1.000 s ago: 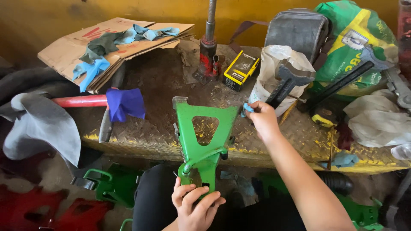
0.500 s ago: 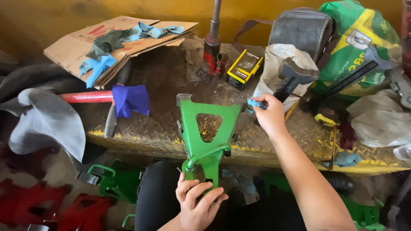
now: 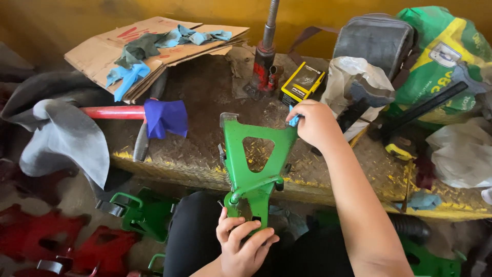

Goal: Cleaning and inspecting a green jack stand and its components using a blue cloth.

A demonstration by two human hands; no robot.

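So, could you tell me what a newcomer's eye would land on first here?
Probably the bright green jack stand at centre, leaning on the workbench edge: the left hand grips its narrow lower end and the right hand presses a small blue item against its upper corner. Next, the red handle wrapped in a blue cloth, lying to the left.

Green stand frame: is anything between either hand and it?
Nothing visible. The left hand grips the green stand frame at its narrow lower end; the right hand presses a small blue piece against its upper corner.
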